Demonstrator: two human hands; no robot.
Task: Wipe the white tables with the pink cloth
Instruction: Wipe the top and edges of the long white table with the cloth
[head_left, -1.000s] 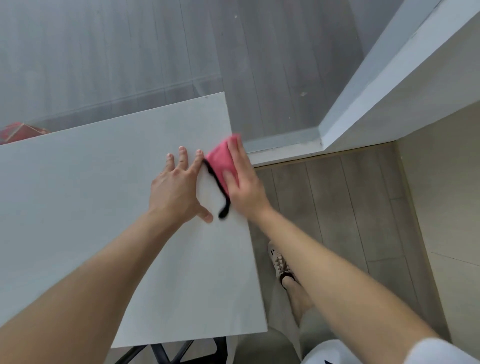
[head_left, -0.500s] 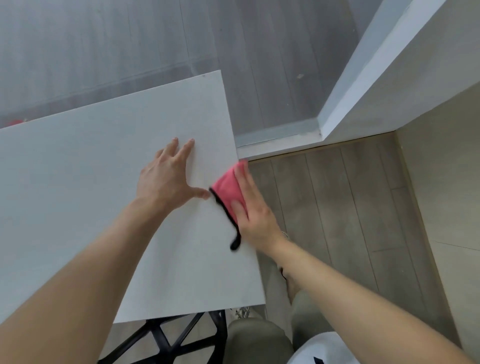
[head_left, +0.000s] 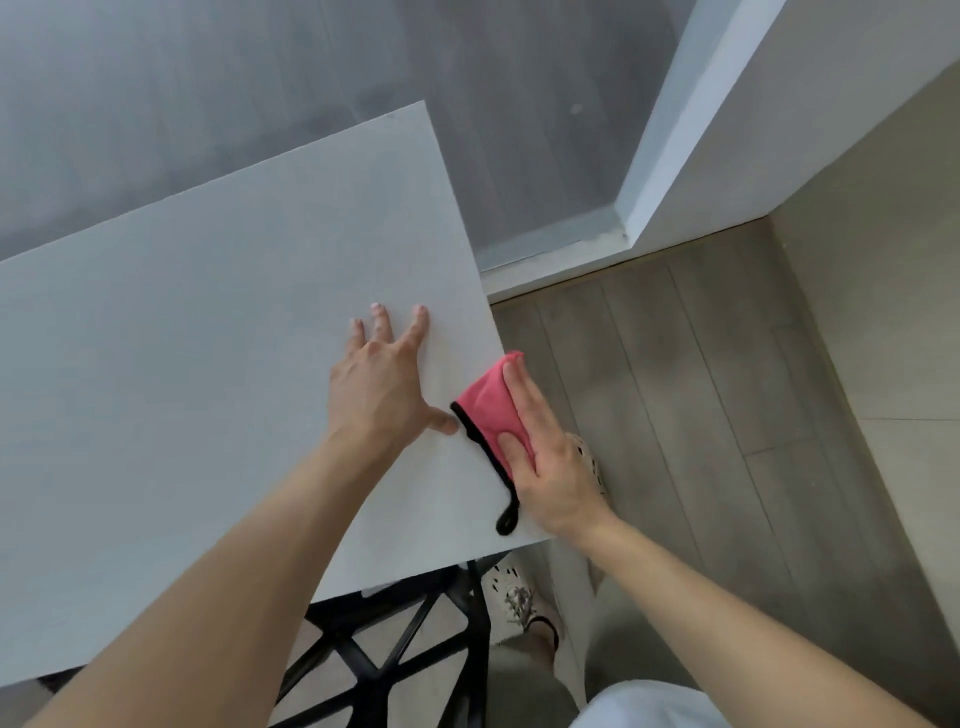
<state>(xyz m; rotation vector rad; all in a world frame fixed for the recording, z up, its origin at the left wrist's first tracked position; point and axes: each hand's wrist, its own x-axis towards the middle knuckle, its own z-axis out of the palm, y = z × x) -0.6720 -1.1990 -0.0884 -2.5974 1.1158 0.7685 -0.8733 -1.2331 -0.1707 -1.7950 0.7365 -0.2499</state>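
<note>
Left hand and right hand bare, forearms uncovered. White top at bottom edge. Grey-green shorts or trousers, length unclear. Low white shoe with black dash marks, grey laces, dark collar. Second shoe has the same pattern and is mostly hidden.

grey-brown plank floor runs up to a low white sill below a glass pane, with darker grey boards showing through it. a white wall corner stands at right, beside a beige tiled surface. the light is soft and even.
</note>
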